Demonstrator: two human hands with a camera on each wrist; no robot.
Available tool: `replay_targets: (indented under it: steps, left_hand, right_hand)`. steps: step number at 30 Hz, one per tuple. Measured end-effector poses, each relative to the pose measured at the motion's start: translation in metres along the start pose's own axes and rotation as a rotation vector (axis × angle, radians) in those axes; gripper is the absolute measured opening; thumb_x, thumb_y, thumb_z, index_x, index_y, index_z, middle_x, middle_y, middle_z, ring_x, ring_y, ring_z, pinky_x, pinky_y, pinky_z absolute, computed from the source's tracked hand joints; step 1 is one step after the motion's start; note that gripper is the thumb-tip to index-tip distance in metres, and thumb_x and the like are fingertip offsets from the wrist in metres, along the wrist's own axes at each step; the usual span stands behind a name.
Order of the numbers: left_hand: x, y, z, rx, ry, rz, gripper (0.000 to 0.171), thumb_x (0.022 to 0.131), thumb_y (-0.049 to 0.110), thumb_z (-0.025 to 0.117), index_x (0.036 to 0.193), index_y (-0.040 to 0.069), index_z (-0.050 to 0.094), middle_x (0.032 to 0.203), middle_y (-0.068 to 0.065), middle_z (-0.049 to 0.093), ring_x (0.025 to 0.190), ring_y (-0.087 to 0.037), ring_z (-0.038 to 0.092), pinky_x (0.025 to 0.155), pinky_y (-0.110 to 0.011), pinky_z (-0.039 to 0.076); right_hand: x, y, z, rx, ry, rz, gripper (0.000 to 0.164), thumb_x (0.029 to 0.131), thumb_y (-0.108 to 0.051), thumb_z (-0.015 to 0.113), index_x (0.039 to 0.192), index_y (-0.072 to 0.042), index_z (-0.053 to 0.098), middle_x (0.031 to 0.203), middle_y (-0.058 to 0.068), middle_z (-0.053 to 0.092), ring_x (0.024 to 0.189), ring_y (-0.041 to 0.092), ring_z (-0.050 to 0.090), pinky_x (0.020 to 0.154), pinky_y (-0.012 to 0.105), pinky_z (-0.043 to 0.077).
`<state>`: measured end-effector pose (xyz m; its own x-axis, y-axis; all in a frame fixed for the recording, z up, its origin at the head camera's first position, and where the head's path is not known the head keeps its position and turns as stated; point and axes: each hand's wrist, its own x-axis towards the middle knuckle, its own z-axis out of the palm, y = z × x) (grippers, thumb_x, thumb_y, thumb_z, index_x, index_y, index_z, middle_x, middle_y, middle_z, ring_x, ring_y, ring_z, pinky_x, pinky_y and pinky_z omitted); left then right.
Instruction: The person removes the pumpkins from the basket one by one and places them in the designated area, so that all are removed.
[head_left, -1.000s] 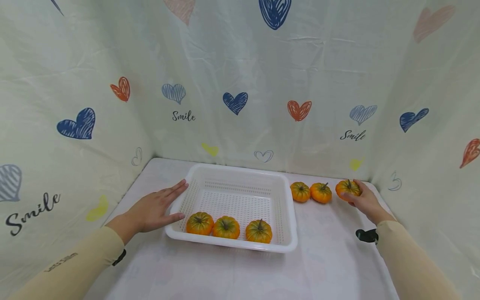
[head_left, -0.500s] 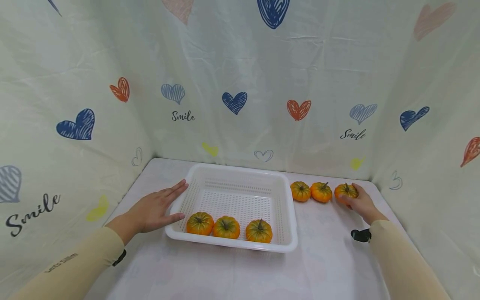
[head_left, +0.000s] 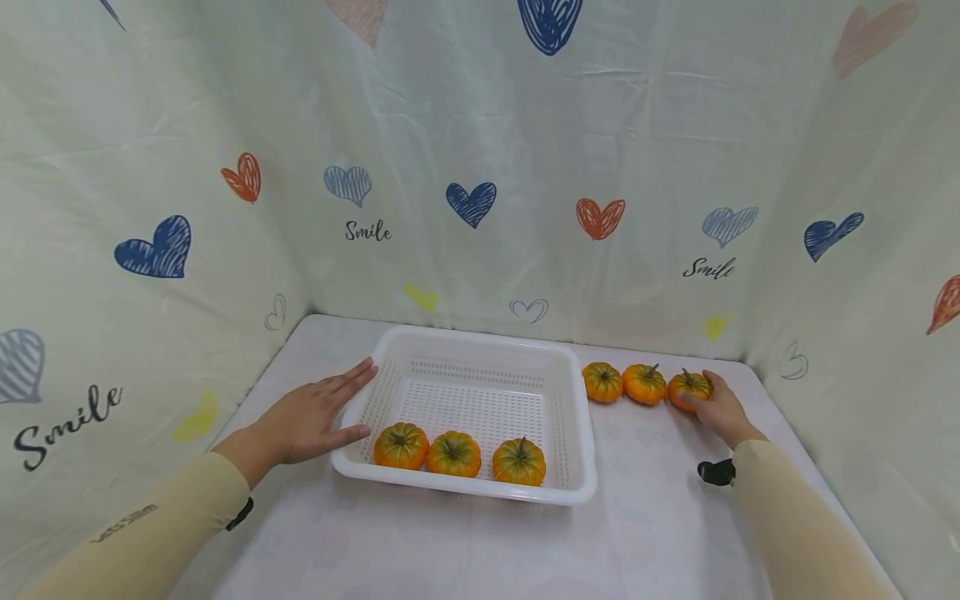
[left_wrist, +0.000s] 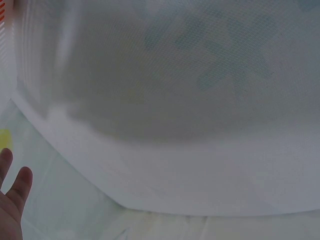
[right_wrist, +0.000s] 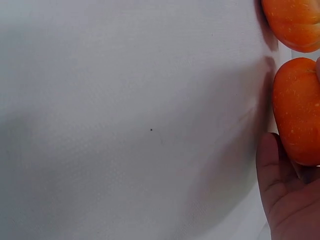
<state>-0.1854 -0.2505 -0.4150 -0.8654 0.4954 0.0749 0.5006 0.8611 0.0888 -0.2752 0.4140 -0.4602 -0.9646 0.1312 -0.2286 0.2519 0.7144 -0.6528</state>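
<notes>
A small orange-and-green pumpkin (head_left: 687, 389) is at the far right of the table, gripped by my right hand (head_left: 726, 412) between thumb and fingers. In the right wrist view this pumpkin (right_wrist: 297, 112) shows its smooth orange side against my fingers. Just left of it sit two more pumpkins, one (head_left: 644, 384) beside it and another (head_left: 602, 382) close to the basket. My left hand (head_left: 303, 421) lies with extended fingers at the left rim of the white plastic basket (head_left: 465, 487). Inside, along the near wall, are three pumpkins: left (head_left: 401, 446), middle (head_left: 453, 454) and right (head_left: 519, 462).
The white table (head_left: 450, 550) ends at a cloth backdrop (head_left: 480, 275) printed with hearts, which closes in the back and both sides. Mostly table cloth fills the left wrist view, with some fingers (left_wrist: 17, 187) at its lower left.
My right hand has moved left and slightly nearer with the pumpkin, bringing it beside the other two in the back row. The left hand and the basket have stayed in place.
</notes>
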Motion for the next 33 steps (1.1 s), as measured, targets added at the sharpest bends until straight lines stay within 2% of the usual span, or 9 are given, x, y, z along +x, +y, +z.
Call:
replay_targets:
  steps: [12, 19, 24, 33]
  left_hand:
    - [0.0003, -0.0009, 0.001, 0.002, 0.004, 0.002, 0.088, 0.094, 0.067, 0.046, 0.16, 0.013, 0.022, 0.166, -0.006, 0.017, 0.141, -0.033, 0.037, 0.109, -0.055, 0.036]
    - [0.0002, -0.0002, 0.0002, -0.003, 0.002, -0.001, 0.087, 0.094, 0.065, 0.048, 0.16, 0.013, 0.023, 0.165, -0.006, 0.017, 0.141, -0.033, 0.038, 0.109, -0.055, 0.037]
    - [0.0005, -0.0013, 0.0013, -0.005, 0.002, 0.0, 0.086, 0.095, 0.063, 0.05, 0.16, 0.013, 0.023, 0.166, -0.005, 0.017, 0.141, -0.033, 0.038, 0.109, -0.055, 0.036]
    - [0.0002, -0.002, 0.0021, -0.006, 0.004, 0.006, 0.086, 0.095, 0.062, 0.051, 0.16, 0.013, 0.023, 0.166, -0.005, 0.017, 0.141, -0.033, 0.037, 0.108, -0.056, 0.037]
  right_hand:
    - [-0.0002, -0.0013, 0.002, -0.09, -0.023, 0.003, 0.102, 0.097, -0.062, 0.05, 0.156, 0.003, -0.002, 0.153, 0.042, 0.007, 0.137, 0.061, 0.012, 0.109, 0.071, 0.013]
    - [-0.001, -0.0024, 0.0017, -0.108, -0.028, -0.008, 0.094, 0.1, -0.058, 0.047, 0.157, -0.001, 0.0, 0.153, 0.041, 0.007, 0.137, 0.062, 0.011, 0.109, 0.072, 0.013]
    - [-0.0006, -0.0046, 0.0031, -0.121, -0.018, -0.026, 0.092, 0.101, -0.055, 0.048, 0.157, 0.001, 0.001, 0.152, 0.042, 0.01, 0.136, 0.062, 0.013, 0.109, 0.071, 0.014]
    - [-0.0023, -0.0081, 0.0027, -0.112, -0.02, 0.005, 0.097, 0.101, -0.056, 0.047, 0.154, 0.006, -0.004, 0.152, 0.042, 0.007, 0.137, 0.061, 0.012, 0.11, 0.069, 0.013]
